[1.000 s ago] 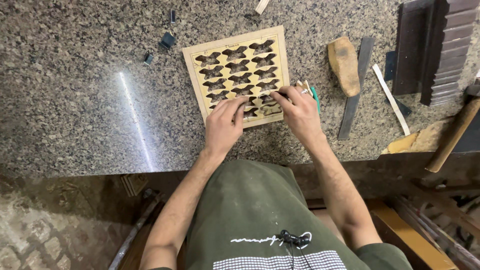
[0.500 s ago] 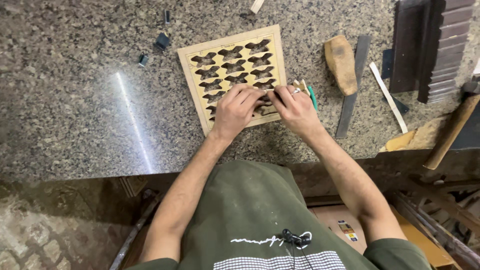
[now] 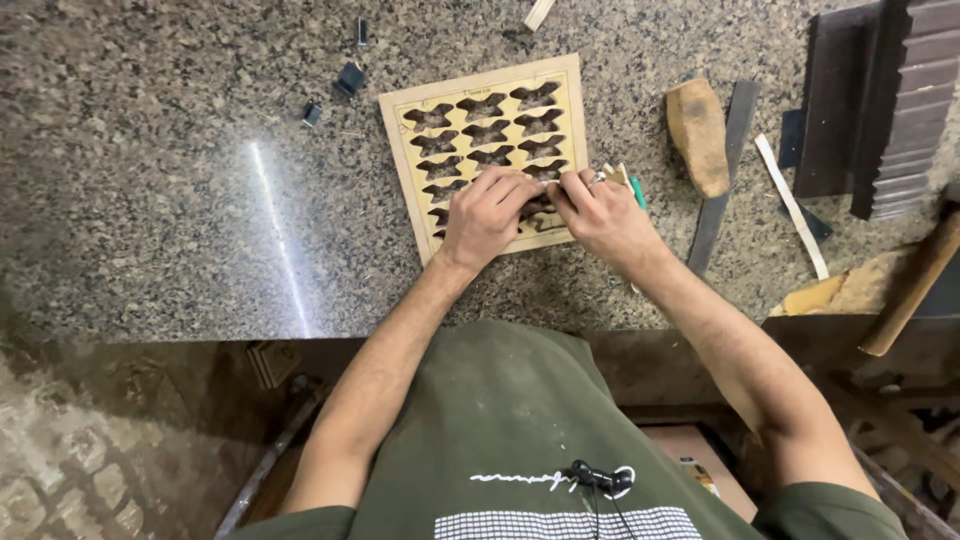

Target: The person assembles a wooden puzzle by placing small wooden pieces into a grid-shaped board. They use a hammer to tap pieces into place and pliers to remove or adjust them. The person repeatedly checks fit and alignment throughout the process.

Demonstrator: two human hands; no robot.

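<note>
While both hands press down together, a pale wooden panel [image 3: 480,100] lies flat on the speckled stone counter [image 3: 150,180], a little tilted, its face cut with rows of dark butterfly-shaped openings. The left hand [image 3: 487,215] rests on the lower middle of the panel with its fingers curled and bunched, the tips pinching at one of the openings. The right hand [image 3: 598,212] sits just beside it at the panel's lower right corner, fingers also drawn in close, meeting the left fingertips over the same spot. What small piece they pinch, if any, is hidden beneath the fingers. A green-tipped tool [image 3: 637,192] pokes out beside the right hand. To the right of the panel lie a rounded wooden block [image 3: 697,135], a long dark metal strip [image 3: 725,170] and a thin pale strip [image 3: 790,205]. Stacked dark wooden slats [image 3: 880,100] sit at the far right. A few small dark chips [image 3: 349,77] lie on the counter above and left of the panel.
</note>
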